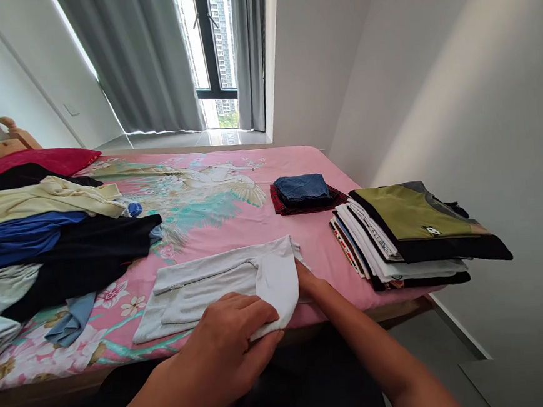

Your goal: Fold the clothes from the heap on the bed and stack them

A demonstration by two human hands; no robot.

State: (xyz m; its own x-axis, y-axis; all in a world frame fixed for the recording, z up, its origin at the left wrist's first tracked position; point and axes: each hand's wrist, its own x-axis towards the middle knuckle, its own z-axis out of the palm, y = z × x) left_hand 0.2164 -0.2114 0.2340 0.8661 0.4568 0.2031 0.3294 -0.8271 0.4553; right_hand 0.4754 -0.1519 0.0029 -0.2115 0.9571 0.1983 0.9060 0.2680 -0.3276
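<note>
A pale grey-white long-sleeved shirt [212, 286] lies partly folded near the bed's front edge, one sleeve laid along its length. My left hand [237, 338] pinches the near corner of the shirt's right end between thumb and fingers. That end is lifted and curls over. At its far side my right hand [306, 282] reaches in behind the raised cloth, which hides its fingers, so its grip cannot be made out.
Loose, unfolded clothes [67, 238] heap up on the left of the bed [198, 228]. To the right stands a tall stack of folded shirts [396, 237], with an olive one on top. Folded denim [301, 188] rests on red plaid cloth [278, 204] behind it.
</note>
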